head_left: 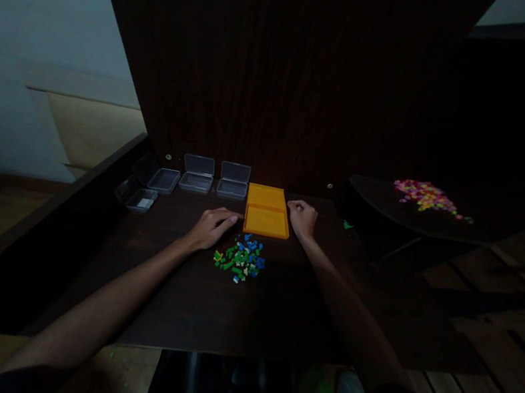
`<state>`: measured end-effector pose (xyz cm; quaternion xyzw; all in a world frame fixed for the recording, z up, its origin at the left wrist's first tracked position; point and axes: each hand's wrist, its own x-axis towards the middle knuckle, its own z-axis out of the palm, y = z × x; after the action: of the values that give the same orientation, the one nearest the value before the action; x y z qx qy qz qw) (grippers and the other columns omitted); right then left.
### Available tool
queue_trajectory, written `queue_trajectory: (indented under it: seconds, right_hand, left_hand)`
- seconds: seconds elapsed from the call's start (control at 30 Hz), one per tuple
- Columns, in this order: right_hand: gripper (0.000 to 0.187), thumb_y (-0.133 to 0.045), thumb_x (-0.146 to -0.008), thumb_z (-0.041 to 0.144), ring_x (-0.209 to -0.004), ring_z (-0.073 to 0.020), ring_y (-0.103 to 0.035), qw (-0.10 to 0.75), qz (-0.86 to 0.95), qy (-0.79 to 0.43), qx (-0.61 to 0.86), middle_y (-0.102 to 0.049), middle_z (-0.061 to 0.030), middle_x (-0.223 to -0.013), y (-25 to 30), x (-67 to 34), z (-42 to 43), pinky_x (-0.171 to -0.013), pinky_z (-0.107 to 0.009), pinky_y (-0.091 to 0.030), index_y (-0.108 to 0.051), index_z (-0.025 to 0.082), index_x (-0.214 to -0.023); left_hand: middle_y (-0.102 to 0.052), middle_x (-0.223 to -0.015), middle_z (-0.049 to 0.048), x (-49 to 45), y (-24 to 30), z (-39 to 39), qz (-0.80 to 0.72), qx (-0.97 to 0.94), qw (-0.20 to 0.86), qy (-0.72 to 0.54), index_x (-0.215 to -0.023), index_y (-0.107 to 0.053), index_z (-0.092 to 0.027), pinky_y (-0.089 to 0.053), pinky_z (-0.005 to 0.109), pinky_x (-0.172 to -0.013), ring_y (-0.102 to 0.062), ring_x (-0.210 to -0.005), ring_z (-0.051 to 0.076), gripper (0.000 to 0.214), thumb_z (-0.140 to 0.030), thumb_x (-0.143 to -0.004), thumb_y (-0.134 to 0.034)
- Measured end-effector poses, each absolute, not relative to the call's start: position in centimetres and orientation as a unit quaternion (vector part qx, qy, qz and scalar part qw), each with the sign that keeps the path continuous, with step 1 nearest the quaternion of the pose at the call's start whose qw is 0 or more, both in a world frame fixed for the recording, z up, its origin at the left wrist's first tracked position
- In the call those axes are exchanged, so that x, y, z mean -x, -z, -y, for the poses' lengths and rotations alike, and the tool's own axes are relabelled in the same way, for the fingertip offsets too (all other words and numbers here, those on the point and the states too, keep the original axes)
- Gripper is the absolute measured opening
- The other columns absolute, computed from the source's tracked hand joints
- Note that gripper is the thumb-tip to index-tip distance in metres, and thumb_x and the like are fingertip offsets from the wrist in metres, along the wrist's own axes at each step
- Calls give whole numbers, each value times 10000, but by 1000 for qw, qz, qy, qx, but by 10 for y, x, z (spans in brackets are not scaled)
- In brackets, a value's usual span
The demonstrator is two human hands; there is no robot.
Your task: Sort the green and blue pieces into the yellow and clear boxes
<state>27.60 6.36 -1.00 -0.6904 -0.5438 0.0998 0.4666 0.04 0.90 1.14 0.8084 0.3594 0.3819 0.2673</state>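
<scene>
An open yellow plastic box (266, 223) lies on the dark tabletop, its lid folded back behind its tray. On the box's left side, my left hand (213, 227) rests palm down, index finger stretched toward the edge and thumb apart; it holds nothing that I can see. Beside the lid's right edge sits my right hand (302, 218), its fingers curled in; whether anything is inside them is hidden. Just in front of the box is a loose pile of small blue, green, white and yellow toy building bricks (242, 258).
Several clear plastic cases (196, 181) with raised lids stand left of the yellow box. A heap of small pink, yellow and orange pieces (425, 197) lies on a side shelf (369, 192) at right. A tall dark panel (268, 75) rises behind the table.
</scene>
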Motion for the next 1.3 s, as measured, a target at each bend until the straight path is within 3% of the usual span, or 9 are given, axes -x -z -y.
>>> queue_trajectory:
  seconds: [0.23, 0.37, 0.53, 0.63, 0.77, 1.03, 1.3]
  right_hand:
    - [263, -510, -781, 362, -664, -166, -590, 518, 554, -159, 632, -675, -35, -704, 14, -278, -24, -617, -251, -445, -683, 167, -811]
    - [236, -543, -764, 376, -603, -154, -564, 548, 573, -198, 576, -644, -19, -665, 14, -277, 3, -566, -248, -431, -656, 172, -794]
    - [215, -554, -807, 367, -445, -113, -451, 473, 671, -172, 544, -483, 52, -479, 9, -271, 24, -520, -234, -396, -676, 198, -756]
    - [193, -554, -831, 332, -495, -128, -554, 422, 742, -166, 494, -593, 26, -547, 8, -264, 32, -592, -245, -458, -700, 215, -782]
    - [174, -548, -846, 284, -707, -169, -696, 380, 800, -182, 426, -750, -25, -814, 12, -258, 40, -708, -274, -525, -715, 238, -867]
    - [204, -544, -783, 149, -696, -159, -714, 328, 858, -160, 362, -762, -29, -816, 20, -260, 44, -667, -241, -529, -714, 201, -884]
    - [198, -541, -807, 153, -684, -157, -712, 311, 861, -154, 372, -760, -30, -816, 19, -259, 44, -652, -239, -511, -700, 197, -917]
  left_hand:
    - [-750, -955, 67, 8, -8, -8, -403, -787, 257, -389, -897, -740, -185, -500, 358, -876, -670, -903, 222, 290, -366, -886, -514]
    - [-736, -856, 61, 12, -8, -11, -410, -796, 281, -347, -852, -735, -168, -502, 302, -753, -655, -782, 190, 246, -297, -838, -526]
    - [-611, -676, 18, 15, -6, -13, -370, -825, 294, -309, -846, -740, -154, -427, 244, -625, -553, -635, 135, 192, -229, -783, -575]
    - [-561, -668, 14, 15, -7, -11, -340, -844, 290, -297, -826, -744, -160, -418, 256, -658, -546, -672, 141, 170, -219, -794, -587]
    - [-550, -679, 20, 12, -8, -7, -323, -855, 276, -298, -848, -746, -168, -418, 276, -697, -541, -711, 155, 166, -217, -821, -590]
    - [-563, -730, 11, 11, -7, -3, -328, -862, 268, -278, -820, -717, -176, -422, 297, -788, -543, -739, 144, 147, -143, -814, -574]
    - [-565, -750, 22, 11, -9, -2, -326, -858, 278, -282, -868, -729, -173, -419, 287, -748, -539, -769, 154, 200, -122, -806, -546]
